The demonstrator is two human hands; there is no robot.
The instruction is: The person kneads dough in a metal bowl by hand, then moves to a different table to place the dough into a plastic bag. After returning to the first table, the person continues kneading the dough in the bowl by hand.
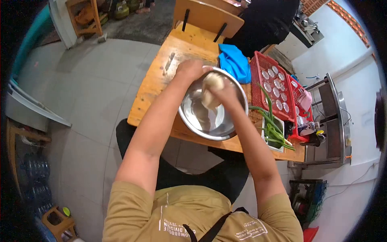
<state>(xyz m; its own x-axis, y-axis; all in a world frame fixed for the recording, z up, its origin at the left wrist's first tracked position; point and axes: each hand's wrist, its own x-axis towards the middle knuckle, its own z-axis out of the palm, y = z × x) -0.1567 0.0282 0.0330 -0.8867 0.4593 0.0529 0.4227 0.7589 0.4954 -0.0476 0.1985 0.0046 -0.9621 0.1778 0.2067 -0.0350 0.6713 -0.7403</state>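
A large stainless steel bowl (pixel 193 123) is tilted towards me at the front edge of the wooden table. At its upper left rim, my left hand (pixel 190 70) is closed over the edge and grips it. Inside the bowl, my right hand (pixel 225 96) is closed on a pale, dough-like lump (pixel 213 82). Motion blurs both this hand's fingers and the lump. Below them the bowl's shiny inner wall shows reflections.
Behind the bowl, a blue cloth or bag (pixel 234 63) lies on the wooden table (pixel 155 86). To the right are green onions (pixel 275 131) over a metal tray (pixel 281 148) and a red crate (pixel 258 64) of clear-lidded cups. A person in black (pixel 264 26) is beyond the table.
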